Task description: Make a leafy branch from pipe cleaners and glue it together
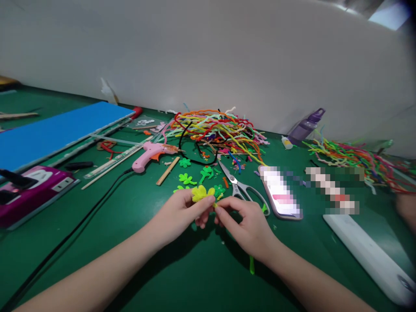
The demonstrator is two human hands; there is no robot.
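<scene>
My left hand (pixel 182 214) pinches a small yellow pipe-cleaner flower (pixel 202 193) between thumb and fingers. My right hand (pixel 245 223) meets it from the right, its fingertips closed on the flower's base. A green pipe-cleaner stem (pixel 251 264) sticks out below my right wrist. Both hands hover low over the green table (pixel 97 242). Just beyond the fingers lie several green pipe-cleaner leaf shapes (pixel 195 177).
Scissors (pixel 240 187) and a phone (pixel 281 193) lie right of the hands. A pink glue gun (pixel 152 154) with black cord, wooden sticks, a blue board (pixel 52 132) and a magenta power strip (pixel 32 188) sit left. Pipe-cleaner heaps (pixel 217 130) line the wall; another person's hand (pixel 406 208) at right.
</scene>
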